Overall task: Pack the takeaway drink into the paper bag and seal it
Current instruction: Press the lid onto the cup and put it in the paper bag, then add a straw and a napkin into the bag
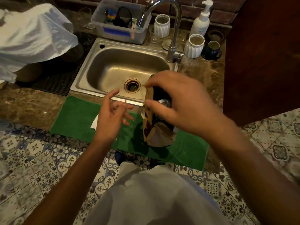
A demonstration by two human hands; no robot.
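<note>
Two hands work at the centre of the frame, above a green mat (pixel 78 117). Your right hand (pixel 181 103) pinches the top edge of the paper bag (pixel 155 133), thumb on the near side and fingers curled over the far side. The bag stands on the mat, just right of centre, its mouth partly open; something dark with a pale glint shows inside, too hidden to say if it is the drink. Your left hand (pixel 110 117) hovers just left of the bag, fingers spread and loosely bent, holding nothing and apart from the bag. A white paper scrap (pixel 94 123) lies on the mat under that hand. Above, at upper centre, the steel sink (pixel 90 62) and its tap (pixel 173 30). A soap bottle (pixel 201 20) stands at upper right.
</note>
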